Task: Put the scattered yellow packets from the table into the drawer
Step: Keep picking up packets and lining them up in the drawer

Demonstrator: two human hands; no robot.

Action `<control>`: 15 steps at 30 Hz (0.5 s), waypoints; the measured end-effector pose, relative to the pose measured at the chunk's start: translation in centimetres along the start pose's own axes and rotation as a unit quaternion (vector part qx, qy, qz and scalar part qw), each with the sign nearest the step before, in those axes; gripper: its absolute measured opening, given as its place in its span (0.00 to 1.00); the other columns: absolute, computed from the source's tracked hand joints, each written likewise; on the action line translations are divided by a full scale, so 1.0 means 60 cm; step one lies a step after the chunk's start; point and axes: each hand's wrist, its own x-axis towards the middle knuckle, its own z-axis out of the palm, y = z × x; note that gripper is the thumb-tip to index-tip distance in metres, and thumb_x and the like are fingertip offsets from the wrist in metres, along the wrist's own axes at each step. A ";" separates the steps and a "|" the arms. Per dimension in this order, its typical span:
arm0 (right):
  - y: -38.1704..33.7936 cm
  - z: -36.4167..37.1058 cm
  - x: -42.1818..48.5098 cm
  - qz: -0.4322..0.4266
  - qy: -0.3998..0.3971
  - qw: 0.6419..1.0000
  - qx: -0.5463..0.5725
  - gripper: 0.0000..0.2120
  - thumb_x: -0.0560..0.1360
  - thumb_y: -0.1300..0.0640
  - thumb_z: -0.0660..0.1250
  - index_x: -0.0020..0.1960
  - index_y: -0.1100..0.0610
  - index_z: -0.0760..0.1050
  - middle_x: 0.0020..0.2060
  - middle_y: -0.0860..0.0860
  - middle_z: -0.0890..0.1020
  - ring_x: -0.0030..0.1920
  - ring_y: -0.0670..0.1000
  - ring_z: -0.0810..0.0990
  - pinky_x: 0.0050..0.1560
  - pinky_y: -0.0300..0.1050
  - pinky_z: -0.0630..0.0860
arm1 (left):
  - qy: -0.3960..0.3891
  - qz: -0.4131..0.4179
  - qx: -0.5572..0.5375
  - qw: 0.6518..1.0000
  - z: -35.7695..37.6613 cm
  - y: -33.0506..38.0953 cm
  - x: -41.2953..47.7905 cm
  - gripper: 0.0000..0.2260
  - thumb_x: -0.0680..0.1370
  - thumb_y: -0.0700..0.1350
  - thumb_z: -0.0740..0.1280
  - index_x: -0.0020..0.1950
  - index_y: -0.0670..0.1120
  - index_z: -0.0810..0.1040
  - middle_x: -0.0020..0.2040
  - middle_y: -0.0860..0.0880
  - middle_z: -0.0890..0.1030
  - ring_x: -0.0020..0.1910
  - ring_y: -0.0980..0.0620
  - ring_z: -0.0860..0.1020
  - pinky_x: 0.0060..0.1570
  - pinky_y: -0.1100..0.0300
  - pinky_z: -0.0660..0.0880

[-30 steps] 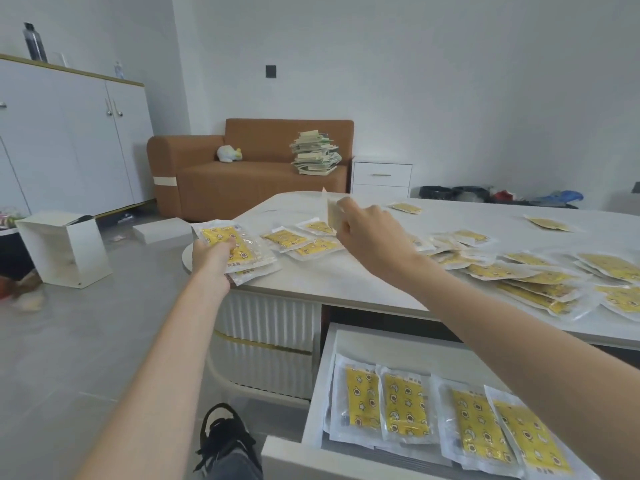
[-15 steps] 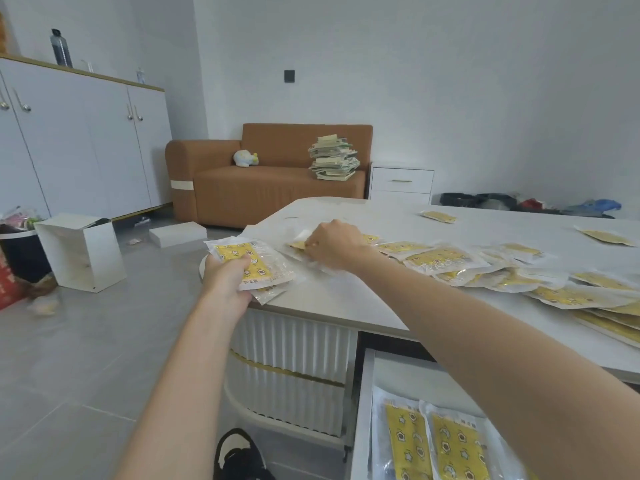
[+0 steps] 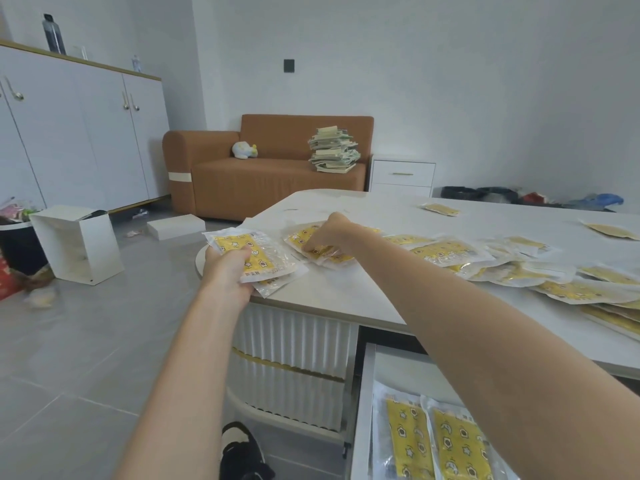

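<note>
Gripping packet stack (image 3: 258,252) in left hand (image 3: 227,270), centre-left at table (image 3: 346,299) corner. Pinching loose packets (image 3: 297,237) on tabletop with right hand (image 3: 329,233), mid-frame. More scattered rightward; others lying in open drawer (image 3: 365,410), lower right.

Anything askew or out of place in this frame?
Yellow plastic packets lie strewn and overlapping across the white table, as the task expects. Otherwise: the paper stack on the brown sofa is ragged and leaning, and an open white box looks tilted on the grey tiled floor.
</note>
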 end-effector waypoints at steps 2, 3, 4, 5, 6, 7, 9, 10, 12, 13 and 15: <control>-0.002 -0.006 -0.003 0.011 -0.008 1.000 0.017 0.25 0.69 0.53 0.74 0.58 0.58 0.65 0.38 0.51 0.71 0.44 0.52 0.76 0.48 0.45 0.76 | 0.002 0.001 0.006 1.000 0.001 -0.002 0.000 0.18 0.80 0.32 0.59 0.66 0.47 0.68 0.43 0.47 0.74 0.37 0.48 0.76 0.36 0.48 0.76; -0.002 -0.009 -0.005 0.014 -0.016 1.000 0.018 0.25 0.69 0.52 0.74 0.58 0.59 0.66 0.37 0.51 0.70 0.40 0.51 0.76 0.44 0.43 0.75 | 0.003 0.001 0.011 1.000 0.001 -0.002 0.001 0.18 0.79 0.32 0.59 0.67 0.46 0.68 0.43 0.48 0.74 0.37 0.49 0.76 0.35 0.49 0.75; -0.002 -0.011 -0.007 0.018 -0.023 0.999 0.013 0.25 0.69 0.51 0.75 0.58 0.59 0.67 0.37 0.50 0.70 0.37 0.50 0.75 0.41 0.42 0.75 | 0.002 0.000 0.015 1.000 0.000 -0.003 0.003 0.19 0.79 0.32 0.59 0.68 0.46 0.67 0.43 0.48 0.74 0.37 0.49 0.76 0.34 0.49 0.75; -0.004 -0.011 -0.009 0.021 -0.026 0.999 0.007 0.25 0.69 0.51 0.75 0.58 0.59 0.68 0.36 0.50 0.71 0.34 0.49 0.74 0.41 0.41 0.74 | 0.001 -0.001 0.018 1.000 -0.001 -0.003 0.003 0.19 0.79 0.32 0.59 0.68 0.46 0.67 0.43 0.47 0.74 0.37 0.49 0.76 0.34 0.49 0.75; -0.005 -0.010 -0.009 0.024 -0.026 0.999 0.004 0.25 0.69 0.50 0.75 0.58 0.59 0.68 0.37 0.51 0.72 0.33 0.48 0.73 0.40 0.41 0.74 | 0.001 -0.002 0.019 1.000 -0.002 -0.003 0.004 0.18 0.79 0.32 0.59 0.67 0.46 0.67 0.43 0.47 0.75 0.37 0.48 0.76 0.34 0.49 0.75; -0.006 -0.009 -0.010 0.026 -0.021 0.999 0.010 0.25 0.69 0.50 0.75 0.58 0.59 0.68 0.38 0.51 0.73 0.34 0.48 0.74 0.40 0.41 0.74 | 0.002 -0.002 0.018 1.000 -0.002 -0.003 0.005 0.18 0.79 0.32 0.59 0.66 0.47 0.68 0.44 0.46 0.75 0.37 0.48 0.76 0.35 0.49 0.75; -0.004 -0.002 -0.011 0.020 -0.012 0.999 0.046 0.27 0.68 0.51 0.75 0.60 0.59 0.67 0.44 0.53 0.75 0.41 0.51 0.76 0.39 0.43 0.73 | 0.006 0.001 0.016 1.000 -0.002 -0.004 0.007 0.15 0.79 0.32 0.60 0.63 0.48 0.68 0.48 0.45 0.75 0.37 0.49 0.76 0.36 0.49 0.75; -0.002 0.001 -0.012 0.015 -0.009 0.998 0.064 0.28 0.68 0.51 0.75 0.61 0.59 0.67 0.48 0.54 0.76 0.45 0.53 0.76 0.38 0.43 0.73 | 0.008 0.005 0.019 1.000 -0.001 -0.005 0.007 0.15 0.79 0.32 0.60 0.62 0.47 0.68 0.48 0.45 0.76 0.37 0.49 0.76 0.37 0.49 0.75; 0.003 0.006 -0.018 0.006 0.003 0.994 0.111 0.26 0.69 0.51 0.74 0.61 0.59 0.67 0.50 0.54 0.76 0.47 0.54 0.76 0.38 0.44 0.72 | 0.011 0.007 0.027 1.000 0.004 -0.007 0.004 0.16 0.79 0.33 0.61 0.66 0.45 0.69 0.46 0.47 0.76 0.37 0.49 0.77 0.36 0.51 0.77; 0.005 0.005 -0.022 0.004 0.011 0.989 0.148 0.25 0.69 0.52 0.74 0.60 0.60 0.68 0.49 0.55 0.77 0.47 0.55 0.77 0.39 0.45 0.73 | 0.010 0.008 0.027 1.000 0.008 -0.008 -0.001 0.16 0.79 0.34 0.62 0.66 0.44 0.70 0.45 0.47 0.77 0.37 0.50 0.77 0.35 0.52 0.78; 0.010 -0.005 -0.035 0.003 0.034 0.974 0.224 0.24 0.68 0.54 0.75 0.59 0.61 0.72 0.49 0.55 0.79 0.47 0.55 0.79 0.41 0.46 0.75 | 0.009 0.012 0.034 0.999 0.020 -0.008 -0.017 0.12 0.79 0.35 0.63 0.62 0.41 0.74 0.41 0.47 0.77 0.35 0.50 0.77 0.36 0.53 0.78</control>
